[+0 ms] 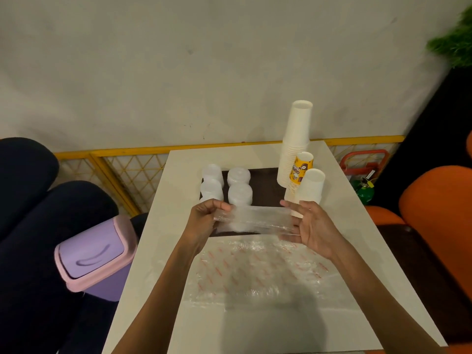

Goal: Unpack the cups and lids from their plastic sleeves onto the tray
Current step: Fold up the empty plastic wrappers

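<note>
Left hand (204,218) and right hand (314,226) fingers pinched a plastic sleeve (255,219) taut; lifting it clear should spare the lid stacks (240,192).

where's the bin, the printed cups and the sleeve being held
bin (93,254): head view, on its purple swing lid
printed cups (299,169): head view, on the yellow side of the top cup
sleeve (255,221): head view, on the middle of the stretched clear film
</note>
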Available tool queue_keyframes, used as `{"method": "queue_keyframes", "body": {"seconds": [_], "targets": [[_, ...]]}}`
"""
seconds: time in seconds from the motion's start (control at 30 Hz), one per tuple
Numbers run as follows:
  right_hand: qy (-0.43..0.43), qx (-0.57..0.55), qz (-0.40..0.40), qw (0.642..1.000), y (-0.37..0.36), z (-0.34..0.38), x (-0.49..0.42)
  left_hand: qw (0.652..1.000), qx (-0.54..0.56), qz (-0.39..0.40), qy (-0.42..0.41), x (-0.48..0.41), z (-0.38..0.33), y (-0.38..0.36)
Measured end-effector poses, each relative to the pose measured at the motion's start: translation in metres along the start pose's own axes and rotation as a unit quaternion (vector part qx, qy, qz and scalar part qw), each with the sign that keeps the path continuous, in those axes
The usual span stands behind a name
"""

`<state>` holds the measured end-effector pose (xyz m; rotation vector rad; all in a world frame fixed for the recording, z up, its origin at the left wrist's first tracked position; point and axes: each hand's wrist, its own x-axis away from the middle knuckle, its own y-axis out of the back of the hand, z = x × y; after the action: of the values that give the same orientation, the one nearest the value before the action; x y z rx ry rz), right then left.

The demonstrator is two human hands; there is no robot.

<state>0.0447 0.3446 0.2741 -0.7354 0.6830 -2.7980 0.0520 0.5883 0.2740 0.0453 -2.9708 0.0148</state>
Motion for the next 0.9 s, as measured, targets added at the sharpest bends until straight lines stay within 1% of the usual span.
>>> {"method": "queue_keyframes", "body": {"seconds": [0.03,0.07,0.1,0.17,0.23,0.3,0.37,0.4,0.43,0.47,0.5,0.57,0.6,0.67,0.73,0.8,0.9], "targets": [[-0.031,0.009,0.006,0.999,0.0,-0.004,-0.001,1.0,0.0,-0.002,-0.002,0.001,0.003,0.0],[-0.043,0.035,0.008,0.998,0.0,-0.008,-0.003,1.0,-0.001,-0.001,-0.005,0.003,0.006,0.0],[-0.039,0.068,0.007,0.997,-0.001,-0.011,-0.004,1.0,-0.002,-0.001,-0.008,0.005,0.009,0.0],[-0.013,0.123,-0.023,0.992,0.001,-0.015,-0.008,1.0,-0.004,0.003,-0.012,0.01,0.016,0.0],[0.009,0.167,-0.051,0.985,0.006,-0.015,-0.015,0.999,0.006,0.036,-0.001,0.016,0.021,0.0],[0.022,0.215,-0.055,0.975,0.007,-0.015,-0.02,0.994,0.043,0.099,0.035,0.026,0.024,0.002],[0.025,0.261,-0.041,0.964,0.004,-0.015,-0.024,0.979,0.123,0.141,0.077,0.032,0.03,0.009],[0.028,0.284,-0.032,0.958,0.001,-0.015,-0.025,0.974,0.155,0.138,0.09,0.033,0.032,0.013],[0.032,0.306,-0.021,0.951,-0.004,-0.016,-0.027,0.975,0.16,0.122,0.099,0.034,0.034,0.017],[0.038,0.328,-0.007,0.944,-0.009,-0.016,-0.028,0.98,0.133,0.106,0.107,0.035,0.036,0.02],[0.046,0.344,0.007,0.938,-0.015,-0.017,-0.03,0.986,0.075,0.093,0.114,0.036,0.038,0.023],[0.056,0.365,0.042,0.928,-0.03,-0.021,-0.034,0.987,-0.044,0.098,0.12,0.037,0.039,0.029],[0.06,0.366,0.057,0.927,-0.039,-0.022,-0.036,0.984,-0.084,0.106,0.117,0.036,0.041,0.032],[0.074,0.382,0.073,0.918,-0.057,-0.028,-0.043,0.982,-0.135,0.091,0.097,0.033,0.046,0.04],[0.089,0.414,0.071,0.903,-0.074,-0.035,-0.053,0.978,-0.198,0.04,0.059,0.029,0.054,0.054],[0.101,0.447,0.069,0.886,-0.095,-0.045,-0.066,0.974,-0.224,0.01,0.041,0.026,0.061,0.074],[0.11,0.479,0.063,0.868,-0.132,-0.07,-0.088,0.97,-0.238,-0.02,0.042,0.023,0.075,0.114]]}}
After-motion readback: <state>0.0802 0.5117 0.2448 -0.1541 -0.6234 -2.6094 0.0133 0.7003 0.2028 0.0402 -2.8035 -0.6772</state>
